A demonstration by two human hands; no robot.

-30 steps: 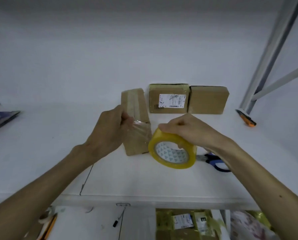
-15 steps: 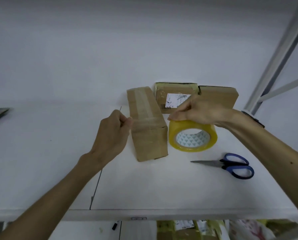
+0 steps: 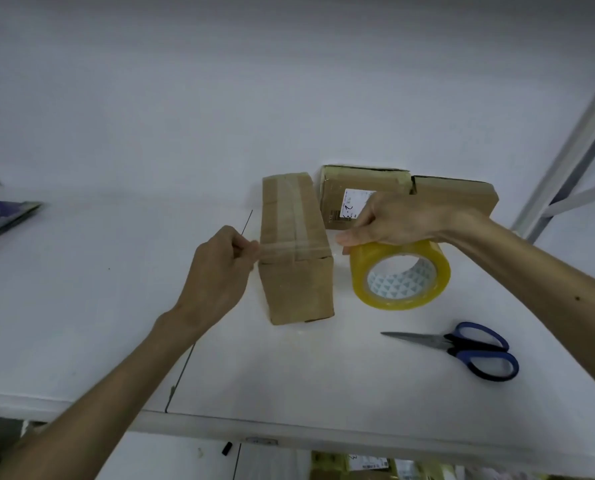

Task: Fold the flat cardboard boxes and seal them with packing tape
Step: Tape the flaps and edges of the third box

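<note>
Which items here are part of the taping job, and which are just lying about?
In use: cardboard box, tape roll in right hand, tape strip pinched by left hand, scissors likely for cutting.
Lying about: labelled box, plain box, dark stack at left edge.

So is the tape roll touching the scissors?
Apart. The head view shows bare white table between the yellow tape roll and the scissors.

Box label partly behind right hand.

The tape end is pinched by the left hand; the tape roll is gripped on top by the right hand.
</note>
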